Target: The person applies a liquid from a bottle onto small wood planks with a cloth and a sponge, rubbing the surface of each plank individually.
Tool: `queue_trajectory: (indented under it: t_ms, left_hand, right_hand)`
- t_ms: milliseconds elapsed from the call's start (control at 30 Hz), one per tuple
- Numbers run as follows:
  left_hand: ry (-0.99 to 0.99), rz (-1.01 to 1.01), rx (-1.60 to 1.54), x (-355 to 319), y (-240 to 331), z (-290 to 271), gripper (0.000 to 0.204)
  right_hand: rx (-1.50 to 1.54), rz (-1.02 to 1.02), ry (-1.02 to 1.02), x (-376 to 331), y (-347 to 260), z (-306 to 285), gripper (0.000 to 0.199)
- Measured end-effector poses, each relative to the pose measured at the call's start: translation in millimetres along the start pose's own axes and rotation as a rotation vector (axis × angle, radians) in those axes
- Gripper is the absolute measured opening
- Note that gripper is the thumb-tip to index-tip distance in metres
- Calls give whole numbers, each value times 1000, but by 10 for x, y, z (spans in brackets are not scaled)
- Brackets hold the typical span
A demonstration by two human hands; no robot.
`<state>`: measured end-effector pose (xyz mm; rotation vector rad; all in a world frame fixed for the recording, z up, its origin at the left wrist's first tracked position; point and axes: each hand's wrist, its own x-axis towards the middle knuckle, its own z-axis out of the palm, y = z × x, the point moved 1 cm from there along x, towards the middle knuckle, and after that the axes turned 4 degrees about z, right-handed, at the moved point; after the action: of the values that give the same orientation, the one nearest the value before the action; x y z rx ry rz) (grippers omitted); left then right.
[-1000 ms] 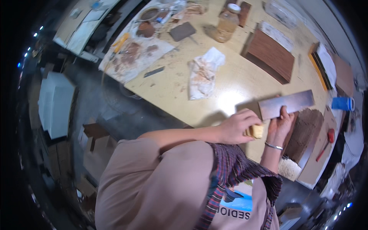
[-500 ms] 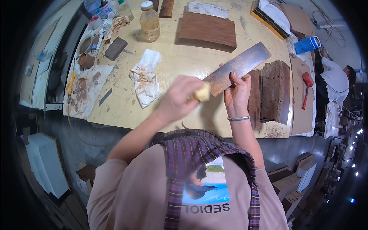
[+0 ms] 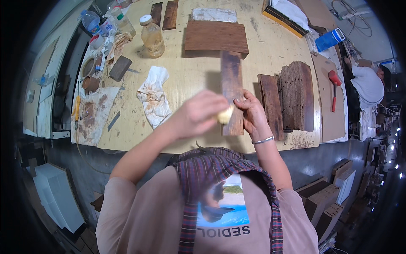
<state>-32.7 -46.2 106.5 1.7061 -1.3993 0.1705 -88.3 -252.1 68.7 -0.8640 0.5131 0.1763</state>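
Note:
My right hand grips the edge of a dark brown wooden board, thumb on its upper face. The board points away from me, its far end overlapping the near edge of a thick brown wood block. Closed around a pale yellow sponge, my left hand is slightly blurred. The sponge is against the board's left side near its close end. To the right lie another brown board and a stack of rough-edged boards.
A stained white cloth lies left of my hands, with a capped jar of amber liquid beyond it. A dark block and a metal strip are farther left. A red mallet rests on cardboard at right; another person is beyond.
The board has turned from slanting toward the far right to pointing straight away from me. My left hand and the sponge have moved slightly over its near end. The view has shifted slightly.

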Motion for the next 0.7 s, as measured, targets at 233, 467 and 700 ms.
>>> queue_trajectory:
  t_ms: [233,467,700]
  left_hand:
    - [341,-470,148,121,-750,-546,43]
    - [304,-624,133,168,-739,-541,46]
    - [218,-524,-42,266,-627,-429,42]
  right_hand:
    - [-26,133,-220,-343,49,-49,39]
    - [-378,59,-153,-401,4,-169,46]
    - [-323,-70,-131,-388,124,-210,43]
